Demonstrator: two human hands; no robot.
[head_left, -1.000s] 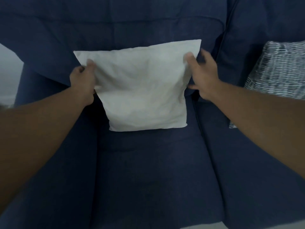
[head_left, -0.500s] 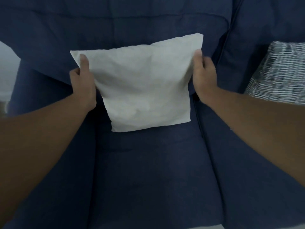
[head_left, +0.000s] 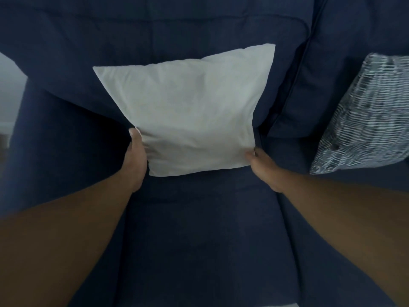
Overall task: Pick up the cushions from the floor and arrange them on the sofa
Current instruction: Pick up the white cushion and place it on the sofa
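Note:
A plain white cushion [head_left: 190,111] leans upright against the backrest of the dark blue sofa [head_left: 199,229], its lower edge on the seat. My left hand [head_left: 135,160] grips the cushion's lower left corner, thumb on the front. My right hand [head_left: 264,167] holds the lower right corner, fingers mostly hidden behind the fabric. A second cushion [head_left: 367,116] with a grey-and-white woven pattern leans on the neighbouring seat at the right.
The sofa's left armrest [head_left: 55,140] rises beside the white cushion. A seam between seat cushions [head_left: 285,218] runs down to the right of my right hand. A pale wall shows past the armrest at far left [head_left: 8,89].
Both hands slid from the cushion's upper corners down to its lower corners. The cushion now sits slightly lower and further back against the backrest.

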